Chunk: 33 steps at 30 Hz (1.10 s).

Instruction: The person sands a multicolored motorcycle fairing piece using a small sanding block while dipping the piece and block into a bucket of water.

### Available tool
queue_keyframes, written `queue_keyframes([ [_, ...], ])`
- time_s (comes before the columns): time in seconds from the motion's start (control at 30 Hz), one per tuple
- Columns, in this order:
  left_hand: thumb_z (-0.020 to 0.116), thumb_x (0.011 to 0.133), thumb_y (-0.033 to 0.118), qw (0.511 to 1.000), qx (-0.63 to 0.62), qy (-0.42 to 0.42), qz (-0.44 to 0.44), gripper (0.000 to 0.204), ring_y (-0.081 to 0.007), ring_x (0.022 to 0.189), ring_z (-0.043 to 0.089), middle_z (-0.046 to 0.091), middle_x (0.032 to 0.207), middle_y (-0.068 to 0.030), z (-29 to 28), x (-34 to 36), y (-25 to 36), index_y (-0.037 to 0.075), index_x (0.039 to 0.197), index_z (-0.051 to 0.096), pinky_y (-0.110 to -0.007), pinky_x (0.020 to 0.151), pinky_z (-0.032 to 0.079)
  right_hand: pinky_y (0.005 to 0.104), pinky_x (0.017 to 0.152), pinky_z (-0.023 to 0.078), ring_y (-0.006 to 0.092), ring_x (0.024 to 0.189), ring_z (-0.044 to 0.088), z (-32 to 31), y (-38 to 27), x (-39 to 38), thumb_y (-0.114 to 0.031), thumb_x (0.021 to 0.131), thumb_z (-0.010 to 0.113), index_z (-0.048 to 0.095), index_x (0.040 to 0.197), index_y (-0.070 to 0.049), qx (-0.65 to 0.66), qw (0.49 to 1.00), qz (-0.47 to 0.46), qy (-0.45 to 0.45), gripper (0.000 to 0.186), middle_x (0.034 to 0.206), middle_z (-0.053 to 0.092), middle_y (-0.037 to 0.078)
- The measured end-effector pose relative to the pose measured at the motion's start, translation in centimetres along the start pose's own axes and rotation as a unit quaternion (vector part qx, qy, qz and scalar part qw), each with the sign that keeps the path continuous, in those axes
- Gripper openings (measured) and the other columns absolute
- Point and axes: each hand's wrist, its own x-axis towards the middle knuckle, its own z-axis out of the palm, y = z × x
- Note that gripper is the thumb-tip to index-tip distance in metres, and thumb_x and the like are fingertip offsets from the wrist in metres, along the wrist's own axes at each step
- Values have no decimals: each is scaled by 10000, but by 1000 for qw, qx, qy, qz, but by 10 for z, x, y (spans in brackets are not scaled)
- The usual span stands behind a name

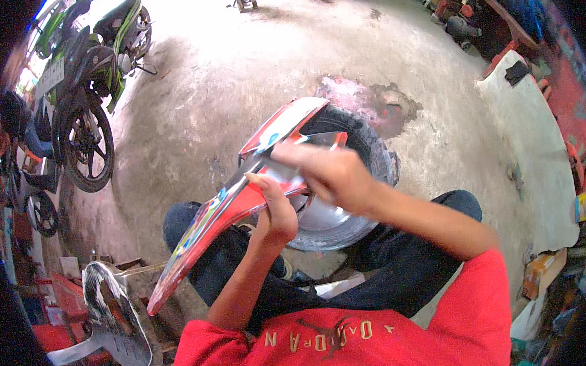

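Note:
A long motorcycle body panel (245, 201), red and white with coloured graphics, lies slanted across my lap, its narrow tip toward the lower left. My left hand (278, 213) grips it from beneath, with the thumb over its edge. Pressed against the panel's upper part is my right hand (335, 174), smeared by motion, its fingers curled together. Whether those fingers hold something small is hidden. Under the panel, between my knees, stands a round black basin (376, 140) with greyish, shiny liquid in it.
Motorcycles (84, 126) are parked at the left. A paint-smeared plastic chair (119, 321) stands at the lower left. A large pale panel (530, 153) lies along the right, near a cardboard box (542, 273). A pinkish wet stain (361, 101) marks the concrete floor beyond the basin.

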Motion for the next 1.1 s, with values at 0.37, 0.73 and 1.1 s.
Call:
queue_keyframes([
  [0.37, 91, 942, 783, 998, -24, 59, 15, 1009, -267, 1525, 108, 79, 1661, -160, 27, -11, 27, 20, 1597, 18, -446, 1232, 180, 374, 934, 551, 331, 1089, 694, -1, -4, -8, 94, 819, 588, 641, 1276, -33, 17, 998, -51, 33, 477, 1180, 691, 201],
  [0.73, 49, 985, 706, 969, 87, 228, -40, 921, -232, 1416, 281, 288, 1520, -174, 63, -9, 47, -52, 1501, 135, -386, 1193, 205, 375, 941, 545, 325, 1096, 691, -18, 42, -4, 111, 789, 595, 639, 1281, -24, -45, 980, 183, -58, 512, 1211, 685, 193],
  [1.1, 148, 956, 777, 966, 65, 250, 0, 949, -293, 1544, -82, -172, 1667, -117, 45, -1, 35, 170, 1550, -276, -492, 1235, -10, 376, 914, 556, 330, 1091, 691, -4, -2, -8, 71, 817, 615, 630, 1291, -55, -4, 1000, -4, 21, 490, 1183, 686, 200],
])
